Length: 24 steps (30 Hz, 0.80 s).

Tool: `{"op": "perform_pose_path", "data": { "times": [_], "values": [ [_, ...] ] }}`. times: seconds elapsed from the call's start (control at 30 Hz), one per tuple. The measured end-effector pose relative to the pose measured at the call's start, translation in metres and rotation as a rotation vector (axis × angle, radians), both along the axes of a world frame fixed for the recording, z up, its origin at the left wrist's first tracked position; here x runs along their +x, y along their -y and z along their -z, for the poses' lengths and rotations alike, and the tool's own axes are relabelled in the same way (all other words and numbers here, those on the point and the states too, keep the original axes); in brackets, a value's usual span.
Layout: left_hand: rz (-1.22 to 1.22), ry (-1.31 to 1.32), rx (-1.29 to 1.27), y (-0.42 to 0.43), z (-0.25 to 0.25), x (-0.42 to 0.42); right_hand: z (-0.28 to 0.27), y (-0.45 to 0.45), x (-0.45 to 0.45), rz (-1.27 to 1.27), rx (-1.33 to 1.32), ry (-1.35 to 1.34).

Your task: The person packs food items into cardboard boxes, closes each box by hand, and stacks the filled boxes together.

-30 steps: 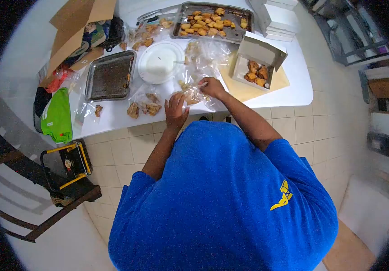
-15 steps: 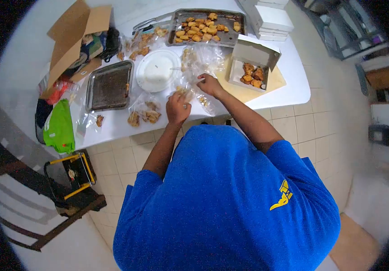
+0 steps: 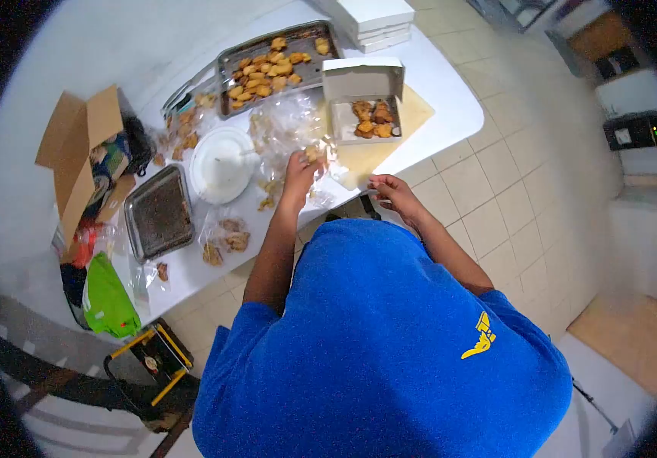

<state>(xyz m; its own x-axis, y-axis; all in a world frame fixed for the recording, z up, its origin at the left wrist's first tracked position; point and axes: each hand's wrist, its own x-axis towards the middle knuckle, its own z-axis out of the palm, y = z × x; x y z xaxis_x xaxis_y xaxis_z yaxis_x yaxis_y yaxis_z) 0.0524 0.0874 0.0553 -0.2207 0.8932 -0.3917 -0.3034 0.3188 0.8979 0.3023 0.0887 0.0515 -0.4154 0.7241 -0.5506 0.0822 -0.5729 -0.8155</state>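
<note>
My left hand (image 3: 298, 182) is closed on a small clear plastic bag (image 3: 314, 155) with a pale golden piece of food inside, held over the table's front edge. My right hand (image 3: 397, 197) hovers to the right, apart from the bag. Its fingers are loosely bent and apart, with nothing visible between them. Beyond the hands, an open white cardboard box (image 3: 336, 122) holds several browned pieces of food (image 3: 374, 118), probably chicken. Crumpled clear bags (image 3: 286, 122) lie behind my left hand, beside a white plate (image 3: 222, 164).
A metal tray (image 3: 225, 61) of roasted potato-like pieces (image 3: 263, 72) lies at the back. A second, dark tray (image 3: 159, 214) sits left, near bagged food (image 3: 225, 240). White boxes (image 3: 374, 19) are stacked behind. A cardboard carton (image 3: 76, 145) and a green bag (image 3: 107, 298) are far left.
My view has turned, shifting the table left. My left hand has raised the small bag of food, and my right hand has drawn away from the bags to the right.
</note>
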Motion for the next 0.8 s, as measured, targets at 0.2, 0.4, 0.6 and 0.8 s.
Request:
{"op": "perform_pose_path", "data": {
  "times": [0.2, 0.4, 0.6, 0.8],
  "values": [
    [0.279, -0.235, -0.019, -0.126, 0.023, 0.035, -0.013, -0.015, 0.044, 0.205, -0.020, 0.033],
    [0.221, -0.944, -0.100, -0.157, 0.047, 0.057, -0.017, -0.068, 0.071, 0.242, 0.078, 0.032],
    [0.124, -1.402, -0.077, -0.132, 0.006, 0.075, -0.015, -0.162, 0.076, 0.147, 0.531, 0.198],
    [-0.404, -1.120, 0.113, -0.168, -0.022, 0.052, -0.053, -0.232, 0.041, -0.123, 1.159, 0.384]
  ]
}}
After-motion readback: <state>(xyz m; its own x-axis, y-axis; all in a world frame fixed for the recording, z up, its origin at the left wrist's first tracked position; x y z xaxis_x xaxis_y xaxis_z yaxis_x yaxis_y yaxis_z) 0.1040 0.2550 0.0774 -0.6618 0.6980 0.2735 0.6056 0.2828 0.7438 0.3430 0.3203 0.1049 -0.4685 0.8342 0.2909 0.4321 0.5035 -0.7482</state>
